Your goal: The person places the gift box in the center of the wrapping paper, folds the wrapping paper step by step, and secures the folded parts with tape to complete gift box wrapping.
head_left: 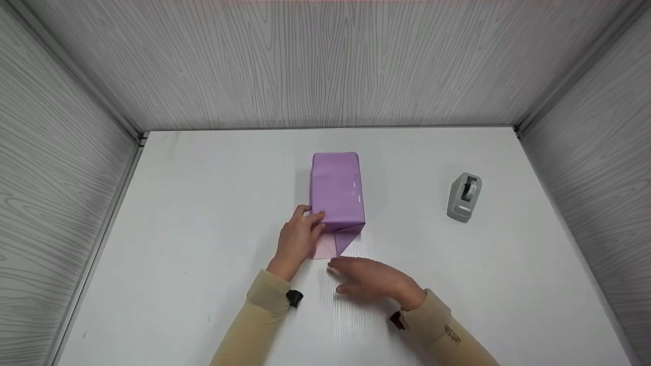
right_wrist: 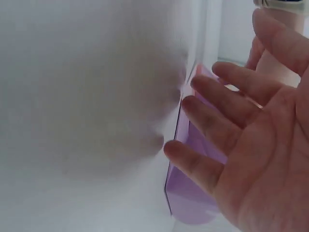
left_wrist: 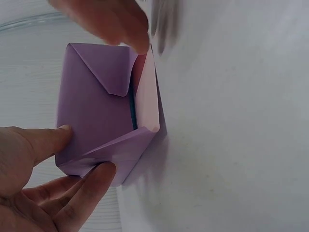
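Note:
A box wrapped in purple paper (head_left: 335,188) lies on the white table, one end facing me. At that end a paper flap (head_left: 325,246) with a pale pink inner side sticks out toward me. My left hand (head_left: 296,239) grips the box's near left corner, thumb on the top face and fingers against the side. In the left wrist view the end paper is partly folded in, with a pointed purple fold (left_wrist: 106,67) and a strip of teal showing inside. My right hand (right_wrist: 260,130) is held with fingers extended and spread, fingertips right by the flap's edge, holding nothing.
A grey tape dispenser (head_left: 464,197) with a roll in it stands on the table to the right of the box. Wood-grain panels (head_left: 325,66) enclose the white table (head_left: 213,188) at the back and on both sides.

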Action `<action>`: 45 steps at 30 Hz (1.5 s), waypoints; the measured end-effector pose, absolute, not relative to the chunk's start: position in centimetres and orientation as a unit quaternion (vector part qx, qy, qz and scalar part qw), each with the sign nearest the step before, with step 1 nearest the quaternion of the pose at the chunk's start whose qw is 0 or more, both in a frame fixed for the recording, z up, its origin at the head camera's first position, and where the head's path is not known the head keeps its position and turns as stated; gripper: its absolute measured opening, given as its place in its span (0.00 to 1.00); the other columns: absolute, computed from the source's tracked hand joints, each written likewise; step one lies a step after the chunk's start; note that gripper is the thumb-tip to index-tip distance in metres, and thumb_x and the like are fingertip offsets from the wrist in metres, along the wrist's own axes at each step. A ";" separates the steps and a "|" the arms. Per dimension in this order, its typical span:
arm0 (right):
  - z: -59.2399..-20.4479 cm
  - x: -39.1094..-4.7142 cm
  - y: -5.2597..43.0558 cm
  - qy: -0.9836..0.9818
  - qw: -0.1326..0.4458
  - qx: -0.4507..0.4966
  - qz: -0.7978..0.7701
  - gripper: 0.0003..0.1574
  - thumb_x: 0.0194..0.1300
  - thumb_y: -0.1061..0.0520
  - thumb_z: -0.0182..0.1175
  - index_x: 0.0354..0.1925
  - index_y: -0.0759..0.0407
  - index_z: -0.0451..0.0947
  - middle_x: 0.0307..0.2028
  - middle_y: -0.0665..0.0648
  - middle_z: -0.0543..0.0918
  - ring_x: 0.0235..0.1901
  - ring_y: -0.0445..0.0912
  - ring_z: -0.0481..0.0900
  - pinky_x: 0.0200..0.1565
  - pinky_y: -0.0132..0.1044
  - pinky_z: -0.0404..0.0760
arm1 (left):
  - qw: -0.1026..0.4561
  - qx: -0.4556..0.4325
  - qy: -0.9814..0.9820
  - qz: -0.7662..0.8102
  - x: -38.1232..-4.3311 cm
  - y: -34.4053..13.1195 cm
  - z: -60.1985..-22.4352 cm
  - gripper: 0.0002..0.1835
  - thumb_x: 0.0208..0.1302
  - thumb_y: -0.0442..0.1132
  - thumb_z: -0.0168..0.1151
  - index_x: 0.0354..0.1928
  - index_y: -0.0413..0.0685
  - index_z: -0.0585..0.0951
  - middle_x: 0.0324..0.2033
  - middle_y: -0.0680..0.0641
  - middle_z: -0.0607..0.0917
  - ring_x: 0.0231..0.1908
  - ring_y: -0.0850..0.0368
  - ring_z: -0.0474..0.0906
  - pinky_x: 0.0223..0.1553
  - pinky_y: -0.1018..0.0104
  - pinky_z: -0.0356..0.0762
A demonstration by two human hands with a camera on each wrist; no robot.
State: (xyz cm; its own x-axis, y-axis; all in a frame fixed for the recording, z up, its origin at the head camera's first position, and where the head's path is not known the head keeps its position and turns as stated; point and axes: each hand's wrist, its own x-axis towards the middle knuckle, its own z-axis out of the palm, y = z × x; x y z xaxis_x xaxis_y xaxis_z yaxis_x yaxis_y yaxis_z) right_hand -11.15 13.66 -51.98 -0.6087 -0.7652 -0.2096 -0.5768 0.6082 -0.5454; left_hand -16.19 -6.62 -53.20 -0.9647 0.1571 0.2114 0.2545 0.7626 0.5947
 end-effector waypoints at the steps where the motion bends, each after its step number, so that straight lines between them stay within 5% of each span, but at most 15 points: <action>1: -51.9 -11.3 13.9 0.874 0.208 -0.377 -0.228 0.33 0.69 0.53 0.61 0.67 0.65 0.67 0.64 0.61 0.72 0.65 0.52 0.69 0.65 0.45 0.65 | 0.073 -0.112 -0.936 -0.325 -16.2 -6.6 -53.2 0.17 0.64 0.39 0.67 0.55 0.48 0.84 0.54 0.39 0.77 0.39 0.39 0.84 0.38 0.51 0.82; 9: -52.2 -12.6 15.5 0.916 0.090 -0.347 -0.183 0.37 0.61 0.55 0.68 0.65 0.66 0.69 0.63 0.63 0.72 0.61 0.55 0.72 0.59 0.50 0.72 | 0.073 -0.113 -0.937 -0.324 -16.3 -6.7 -53.3 0.17 0.65 0.39 0.66 0.56 0.48 0.83 0.55 0.39 0.77 0.40 0.39 0.84 0.40 0.52 0.82; 18: -52.9 -12.7 15.7 0.930 0.065 -0.341 -0.123 0.40 0.61 0.49 0.69 0.63 0.68 0.69 0.61 0.65 0.73 0.60 0.56 0.72 0.56 0.53 0.74 | 0.068 -0.107 -0.938 -0.324 -16.2 -6.6 -53.3 0.17 0.65 0.40 0.66 0.56 0.50 0.83 0.55 0.40 0.77 0.40 0.40 0.84 0.38 0.51 0.82; 28: -52.5 -11.0 13.8 0.913 0.140 -0.366 -0.117 0.39 0.64 0.45 0.65 0.66 0.64 0.69 0.63 0.60 0.73 0.64 0.53 0.69 0.64 0.48 0.67 | 0.067 -0.103 -0.939 -0.322 -16.2 -6.6 -53.2 0.17 0.65 0.40 0.66 0.56 0.50 0.83 0.55 0.41 0.77 0.38 0.38 0.83 0.37 0.50 0.81; 36: -52.2 -10.8 13.6 0.886 0.184 -0.376 -0.198 0.33 0.67 0.52 0.63 0.65 0.64 0.70 0.61 0.60 0.75 0.63 0.51 0.71 0.65 0.45 0.66 | 0.075 -0.112 -0.936 -0.324 -16.1 -6.6 -53.2 0.17 0.66 0.39 0.65 0.56 0.49 0.83 0.55 0.40 0.77 0.38 0.39 0.84 0.36 0.52 0.82; 45: -51.0 -13.1 15.6 0.918 0.039 -0.233 -0.319 0.15 0.63 0.59 0.67 0.49 0.60 0.82 0.43 0.55 0.84 0.42 0.49 0.82 0.43 0.46 0.80 | 0.088 -0.117 -0.934 -0.325 -16.1 -6.6 -53.4 0.17 0.64 0.39 0.67 0.55 0.48 0.84 0.53 0.39 0.78 0.38 0.40 0.84 0.37 0.50 0.82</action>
State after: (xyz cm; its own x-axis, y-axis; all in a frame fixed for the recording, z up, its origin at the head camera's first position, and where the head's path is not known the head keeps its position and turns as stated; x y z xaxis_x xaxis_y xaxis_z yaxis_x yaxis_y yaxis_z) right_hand -13.06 15.56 -51.03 -0.8884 -0.4524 0.0775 -0.4032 0.6884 -0.6029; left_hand -16.12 -6.64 -53.37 -0.9573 0.1607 0.2403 0.2751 0.7615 0.5869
